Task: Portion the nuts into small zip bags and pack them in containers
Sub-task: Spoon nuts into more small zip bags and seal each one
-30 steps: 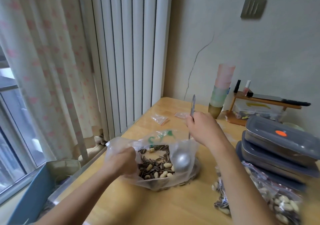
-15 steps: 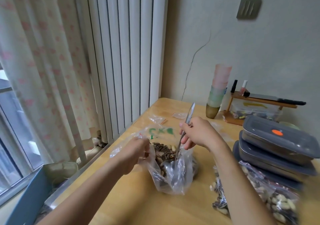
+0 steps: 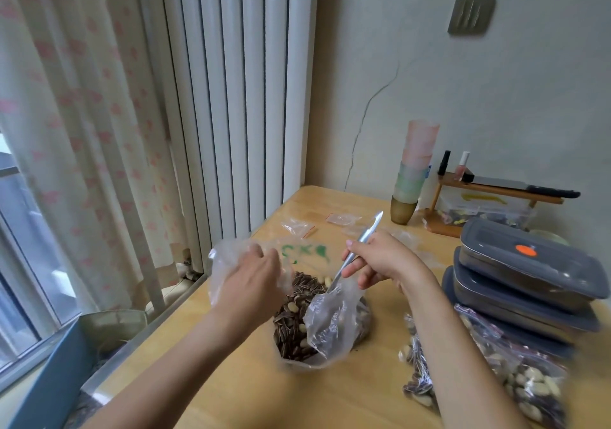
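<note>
A big clear plastic bag [image 3: 330, 329] of striped sunflower seeds and pale nuts [image 3: 294, 322] lies open on the wooden table [image 3: 231, 392]. My left hand [image 3: 251, 280] grips the bag's left rim and holds it up. My right hand [image 3: 380, 260] grips the handle of a metal spoon [image 3: 358, 246]; the spoon's bowl is down inside the bag, hidden by plastic. Small filled zip bags [image 3: 515, 375] lie at the right, partly behind my right forearm. Grey lidded containers [image 3: 529, 273] are stacked at the far right.
Empty small zip bags [image 3: 297, 227] lie further back on the table. Stacked pastel cups [image 3: 413, 170] and a small wooden shelf [image 3: 496, 190] with bottles stand against the wall. A radiator [image 3: 231, 98], a curtain and a window are on the left.
My left hand has lifted the bag's rim higher and toward the middle. The spoon has tilted and sunk deeper, so its bowl is no longer visible. The camera has moved closer.
</note>
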Demonstrator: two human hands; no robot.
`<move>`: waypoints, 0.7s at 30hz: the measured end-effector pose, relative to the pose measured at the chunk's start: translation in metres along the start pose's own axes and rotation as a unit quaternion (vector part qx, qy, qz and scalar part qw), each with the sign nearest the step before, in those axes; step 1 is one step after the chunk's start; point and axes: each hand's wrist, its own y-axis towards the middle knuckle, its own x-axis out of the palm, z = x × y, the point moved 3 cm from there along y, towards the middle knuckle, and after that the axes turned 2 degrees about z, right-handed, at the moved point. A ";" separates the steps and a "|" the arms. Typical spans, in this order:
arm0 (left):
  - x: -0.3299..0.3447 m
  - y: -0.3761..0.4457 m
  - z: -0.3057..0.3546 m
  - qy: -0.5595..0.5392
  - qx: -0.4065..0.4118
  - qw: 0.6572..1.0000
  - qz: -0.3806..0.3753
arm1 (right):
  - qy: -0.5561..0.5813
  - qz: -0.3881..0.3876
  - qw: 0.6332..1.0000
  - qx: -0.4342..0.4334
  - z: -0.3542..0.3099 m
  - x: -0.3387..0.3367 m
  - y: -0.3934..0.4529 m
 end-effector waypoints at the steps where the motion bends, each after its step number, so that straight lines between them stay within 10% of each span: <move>1: 0.002 0.001 0.005 -0.036 0.024 0.999 -0.012 | 0.001 0.005 1.000 -0.002 0.000 -0.001 0.000; 21: 0.037 0.005 -0.019 -0.108 -0.140 0.975 -0.134 | 0.058 0.116 0.991 -0.040 -0.008 -0.026 -0.001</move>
